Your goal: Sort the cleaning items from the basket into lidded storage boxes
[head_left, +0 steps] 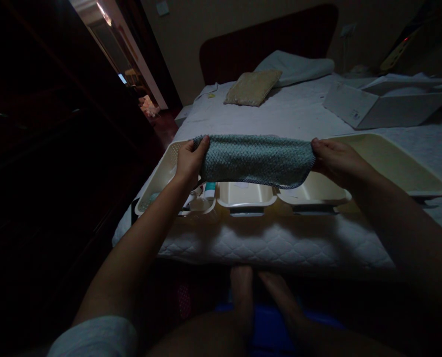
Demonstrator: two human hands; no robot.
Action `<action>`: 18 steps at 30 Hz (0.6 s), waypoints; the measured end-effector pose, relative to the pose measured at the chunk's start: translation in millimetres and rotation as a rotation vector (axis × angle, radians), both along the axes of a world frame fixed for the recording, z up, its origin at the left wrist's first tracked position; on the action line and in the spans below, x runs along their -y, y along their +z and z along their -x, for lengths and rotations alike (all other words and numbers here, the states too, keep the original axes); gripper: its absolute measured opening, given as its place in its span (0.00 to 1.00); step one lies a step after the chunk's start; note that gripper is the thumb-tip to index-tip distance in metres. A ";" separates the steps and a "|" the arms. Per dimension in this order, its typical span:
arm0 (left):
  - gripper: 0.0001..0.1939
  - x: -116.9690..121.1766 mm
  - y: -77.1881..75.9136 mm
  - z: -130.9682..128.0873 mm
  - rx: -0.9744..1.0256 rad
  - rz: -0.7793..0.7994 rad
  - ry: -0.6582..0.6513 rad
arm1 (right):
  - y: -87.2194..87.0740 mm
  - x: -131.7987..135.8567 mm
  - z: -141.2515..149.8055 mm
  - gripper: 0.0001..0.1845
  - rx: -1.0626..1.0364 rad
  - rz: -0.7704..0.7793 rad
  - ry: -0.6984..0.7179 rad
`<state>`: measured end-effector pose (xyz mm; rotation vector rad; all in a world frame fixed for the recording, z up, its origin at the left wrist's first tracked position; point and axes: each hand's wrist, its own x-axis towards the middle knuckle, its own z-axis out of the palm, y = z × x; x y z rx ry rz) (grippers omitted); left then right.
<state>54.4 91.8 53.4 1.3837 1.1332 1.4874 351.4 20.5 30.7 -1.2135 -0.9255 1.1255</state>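
Observation:
A blue-green textured cleaning cloth point(258, 158) with a dark stitched edge is stretched out between my two hands, above the bins on the bed. My left hand point(191, 157) pinches its left end, thumb on top. At the right end, my right hand point(334, 157) grips the cloth's corner. Beneath the cloth stand two cream plastic bins point(246, 202) point(313, 201), partly hidden by it. Left of them, a small container holds a white and green tube point(209, 190) and other items I cannot make out. A perforated cream basket point(164, 166) lies behind my left forearm.
A wide cream tray point(388, 158) sits at the right on the bed point(273, 243). Farther back are a white open box point(384, 106), a yellowish cushion point(252, 88) and a pale pillow point(295, 68). A dark cabinet point(57, 124) stands left; the room is dim.

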 end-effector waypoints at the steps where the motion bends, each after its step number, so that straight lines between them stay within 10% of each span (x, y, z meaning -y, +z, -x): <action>1: 0.20 2.0 0.6 -2.1 0.008 0.009 -0.011 | 0.1 0.8 1.4 0.13 -0.001 0.007 0.031; 18: 0.15 48.2 -0.5 -54.1 0.061 0.221 -0.277 | 30.4 16.8 73.7 0.08 0.013 -0.127 -0.072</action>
